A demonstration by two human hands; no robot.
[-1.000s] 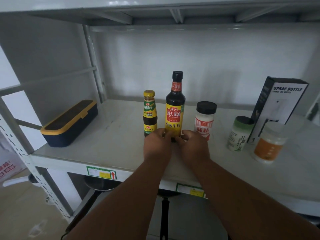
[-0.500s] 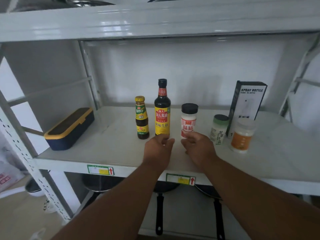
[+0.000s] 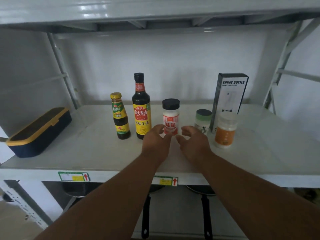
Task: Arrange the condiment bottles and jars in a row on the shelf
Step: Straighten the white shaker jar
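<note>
On the white shelf (image 3: 86,153) five condiment containers stand upright. From the left: a small sauce bottle (image 3: 120,116) with a yellow cap, a tall soy bottle (image 3: 141,108) just beside it, then a white jar (image 3: 170,116) with a black lid and red label. Further right, a green-lidded jar (image 3: 203,119) stands near the foot of a tall box (image 3: 228,99) marked "spray bottle", and an orange-label jar (image 3: 225,130) sits nearer, in front of that box. The first three form a line; the last two lie off it.

Both hands reach in at the base of the white jar. The left hand (image 3: 155,141) has loosely curled fingers just left of the jar, its grip holding nothing. The right hand (image 3: 194,141) is spread, its grip wide, thumb and fingers apart just right of the jar. Whether either hand touches the jar cannot be told.

At the far left of the shelf lies a dark blue case (image 3: 39,132) with yellow trim.
</note>
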